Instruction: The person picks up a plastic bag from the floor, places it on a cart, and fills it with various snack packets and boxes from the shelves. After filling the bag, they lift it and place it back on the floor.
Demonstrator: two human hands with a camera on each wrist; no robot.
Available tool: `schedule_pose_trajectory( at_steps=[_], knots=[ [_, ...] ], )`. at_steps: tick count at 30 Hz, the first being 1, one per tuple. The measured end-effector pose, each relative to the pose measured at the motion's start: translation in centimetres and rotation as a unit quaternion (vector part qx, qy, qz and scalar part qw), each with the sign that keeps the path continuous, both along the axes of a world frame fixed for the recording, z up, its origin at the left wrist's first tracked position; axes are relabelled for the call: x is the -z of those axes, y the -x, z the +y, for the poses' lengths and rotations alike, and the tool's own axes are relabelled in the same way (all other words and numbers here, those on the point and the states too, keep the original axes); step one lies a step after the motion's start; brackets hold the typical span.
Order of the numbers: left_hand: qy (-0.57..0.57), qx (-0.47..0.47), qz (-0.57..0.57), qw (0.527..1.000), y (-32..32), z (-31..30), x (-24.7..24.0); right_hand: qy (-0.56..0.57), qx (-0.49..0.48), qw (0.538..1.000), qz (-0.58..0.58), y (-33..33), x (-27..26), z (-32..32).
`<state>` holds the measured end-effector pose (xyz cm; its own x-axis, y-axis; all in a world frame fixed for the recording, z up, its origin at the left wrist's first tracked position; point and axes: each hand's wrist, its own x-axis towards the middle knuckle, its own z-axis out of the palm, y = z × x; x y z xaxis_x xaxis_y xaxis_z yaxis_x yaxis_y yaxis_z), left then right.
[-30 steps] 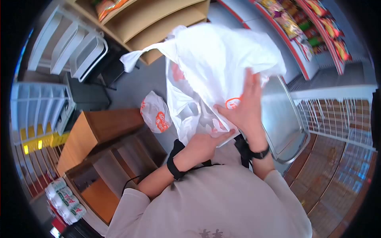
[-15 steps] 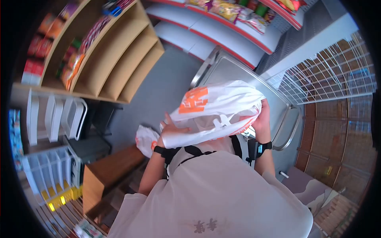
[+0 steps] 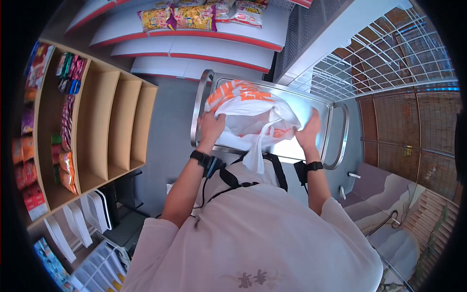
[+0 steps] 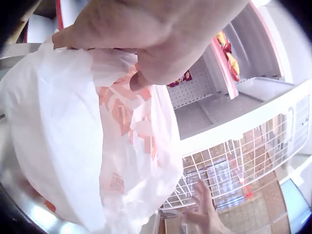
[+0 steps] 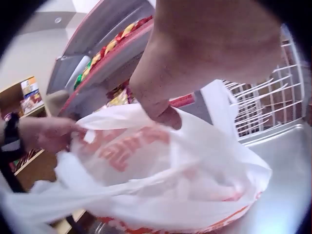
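Note:
A white plastic carrier bag with orange print hangs with its mouth facing me, over a steel cart. At its left rim, my left hand holds the plastic, the thumb inside the mouth in the left wrist view. My right hand is by the right rim, its thumb against the plastic and its fingers stretched upward. In the right wrist view the right thumb overlaps the bag's far edge, and the other fingers are hidden. One handle loop of the bag droops toward my shirt.
Shelves with red edging hold snack bags ahead. To the left stands a wooden shelf unit with packaged goods on its far tiers. White wire racks are at the right. The cart's steel handles rise at both ends.
My view has swung toward the red-edged shelves. The bag, earlier raised and billowing, has come down over the cart. My right hand's fingers have straightened at its rim; the left still holds on.

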<state>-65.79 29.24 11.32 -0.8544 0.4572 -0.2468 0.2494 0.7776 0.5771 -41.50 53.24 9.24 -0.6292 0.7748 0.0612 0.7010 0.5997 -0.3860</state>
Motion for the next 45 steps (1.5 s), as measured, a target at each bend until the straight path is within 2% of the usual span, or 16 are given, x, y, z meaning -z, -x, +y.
schedule_pose_trajectory(
  at_steps=[4, 7, 8, 12, 14, 15, 17, 18, 20, 25, 27, 31, 33, 34, 39, 45],
  knots=[
    [0.075, 0.045, -0.052, 0.995, 2.7, 4.7, 2.4, 0.029, -0.101, 0.987, -0.125, 6.6, -2.9, -5.5],
    [0.116, 0.083, -0.105, 0.984, 4.1, 6.8, 1.0, 0.178, 0.238, 0.953, -0.051, 9.0, 7.3, -3.5],
    [0.084, 0.108, -0.091, 0.986, 4.9, 6.8, 1.9, 0.256, 0.251, 0.933, 0.015, 7.9, 12.7, -1.6],
    [-0.117, 0.25, 0.019, 0.961, 8.9, 6.6, 1.4, 0.36, 0.368, 0.831, 0.213, 6.7, 10.8, -2.5],
    [-0.108, 0.362, 0.077, 0.923, 11.0, 6.3, 1.4, 0.555, 0.348, 0.688, 0.312, 5.0, 8.9, -3.8],
    [-0.095, 0.456, 0.142, 0.874, 11.9, 6.2, 1.7, 0.549, 0.362, 0.685, 0.314, 4.4, 8.4, -4.5],
    [-0.048, 0.517, 0.12, 0.846, 13.0, 5.9, 3.0, 0.747, 0.268, 0.423, 0.437, 3.4, 7.4, -6.2],
    [0.005, 0.567, 0.148, 0.811, 13.3, 5.8, 3.6, 0.744, 0.279, 0.411, 0.447, 2.1, 8.3, -6.7],
    [0.087, 0.627, 0.145, 0.76, 14.0, 6.2, 4.2, 0.699, 0.364, 0.427, 0.443, -0.1, 10.6, -7.7],
    [0.143, 0.568, 0.118, 0.802, 13.2, 7.7, 5.3, 0.422, 0.665, 0.466, 0.402, -2.6, 7.8, -6.9],
    [0.141, 0.523, 0.091, 0.835, 12.2, 8.4, 5.3, 0.136, 0.661, 0.617, 0.405, -2.9, 7.3, -5.8],
    [0.134, 0.488, 0.12, 0.854, 10.0, 9.5, 6.2, -0.074, 0.26, 0.922, 0.278, 6.7, -6.8, -9.0],
    [0.139, 0.478, 0.114, 0.86, 8.7, 9.8, 5.8, -0.058, -0.064, 0.965, 0.249, 9.7, -6.3, -9.0],
    [0.146, 0.473, 0.109, 0.862, 8.3, 10.2, 5.0, -0.006, -0.118, 0.99, 0.079, 9.8, -3.4, -8.3],
    [0.248, 0.466, 0.119, 0.841, 8.6, 10.9, 5.8, 0.122, -0.075, 0.914, -0.38, 3.9, 6.4, -1.6],
    [0.253, 0.327, 0.097, 0.905, 8.1, 11.9, 9.2, 0.059, -0.066, 0.921, -0.379, 0.7, 8.9, 2.4]
  ],
)
